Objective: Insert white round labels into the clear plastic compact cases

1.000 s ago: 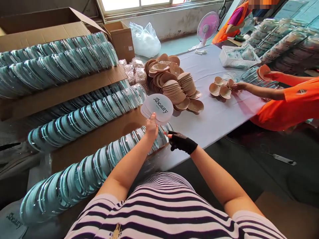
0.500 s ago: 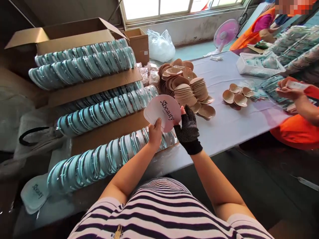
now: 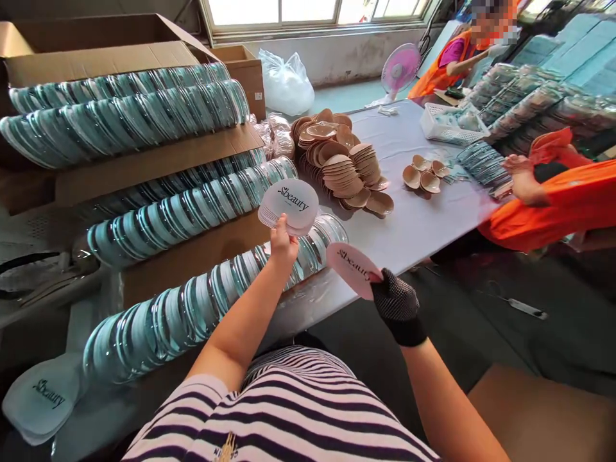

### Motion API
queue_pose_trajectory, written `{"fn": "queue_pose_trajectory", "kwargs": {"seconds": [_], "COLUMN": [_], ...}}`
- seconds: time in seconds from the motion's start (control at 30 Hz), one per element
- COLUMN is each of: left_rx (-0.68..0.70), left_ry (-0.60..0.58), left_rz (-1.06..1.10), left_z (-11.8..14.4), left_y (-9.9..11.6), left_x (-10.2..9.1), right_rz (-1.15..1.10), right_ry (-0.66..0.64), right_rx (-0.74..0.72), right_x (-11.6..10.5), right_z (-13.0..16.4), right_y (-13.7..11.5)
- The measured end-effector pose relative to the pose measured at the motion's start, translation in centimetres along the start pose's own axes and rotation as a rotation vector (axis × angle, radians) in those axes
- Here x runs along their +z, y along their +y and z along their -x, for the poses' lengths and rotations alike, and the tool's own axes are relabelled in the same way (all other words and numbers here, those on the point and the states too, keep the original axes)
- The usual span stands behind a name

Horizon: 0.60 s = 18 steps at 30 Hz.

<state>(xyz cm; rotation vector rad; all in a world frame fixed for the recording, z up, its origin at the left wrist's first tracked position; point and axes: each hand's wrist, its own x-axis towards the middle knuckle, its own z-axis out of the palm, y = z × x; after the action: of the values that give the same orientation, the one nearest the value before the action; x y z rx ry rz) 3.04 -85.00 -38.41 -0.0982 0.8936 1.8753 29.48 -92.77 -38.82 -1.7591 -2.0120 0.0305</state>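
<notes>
My left hand [image 3: 283, 242] is closed on a fanned stack of white rounded cards [image 3: 287, 208] printed "beauty", thumb on top. In a black dotted fingerless glove, my right hand [image 3: 397, 298] pinches one pinkish rounded card [image 3: 351, 266] with the same print, held lower and apart from the stack. Below the left hand runs a long row of clear-wrapped, pale teal packs [image 3: 202, 298]. Tan cup-shaped pieces [image 3: 339, 173] lie piled beyond both hands. More printed cards [image 3: 41, 398] rest in a stack at the lower left.
Open cardboard boxes [image 3: 96, 48] with further rows of wrapped packs stand at the left. A small group of tan cups [image 3: 426, 176] sits on the white table [image 3: 385, 141]. A pink fan [image 3: 400, 67], a white basket [image 3: 452, 131] and two people in orange are at the right.
My hands have separated. The right hand has moved down and right with one card, while the left keeps the stack, now fanned. The view has shifted rightward.
</notes>
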Motion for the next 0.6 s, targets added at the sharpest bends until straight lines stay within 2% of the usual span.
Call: {"fn": "queue_pose_trajectory", "kwargs": {"seconds": [0.07,0.17,0.37,0.47,0.53,0.6], "left_rx": [-0.048,-0.076,-0.076,-0.068,-0.080,-0.092], "left_ry": [0.016,0.033,-0.011,0.000,0.007,0.018], "left_rz": [-0.014,-0.030,-0.030,-0.013,-0.005,0.004], "left_z": [-0.4,-0.5,-0.4,-0.5,-0.5,-0.6], "left_y": [-0.5,-1.3,-1.6,-1.7,-1.7,-1.6], "left_x": [-0.1,-0.4,-0.8,-0.8,-0.8,-0.8], "right_rz": [0.101,0.226,0.319,0.332,0.322,0.276], "right_ry": [-0.089,-0.209,-0.504,-0.664,-0.665,-0.613], "right_rx": [-0.073,-0.107,-0.125,-0.120,-0.092,-0.085], "right_x": [-0.1,0.6,3.9,4.0,3.6,3.7], "right_z": [1.7,1.4,-4.1,-6.1,-6.6,-6.7], "right_y": [-0.3,-1.7,-6.0,-7.0,-6.9,-6.7]}}
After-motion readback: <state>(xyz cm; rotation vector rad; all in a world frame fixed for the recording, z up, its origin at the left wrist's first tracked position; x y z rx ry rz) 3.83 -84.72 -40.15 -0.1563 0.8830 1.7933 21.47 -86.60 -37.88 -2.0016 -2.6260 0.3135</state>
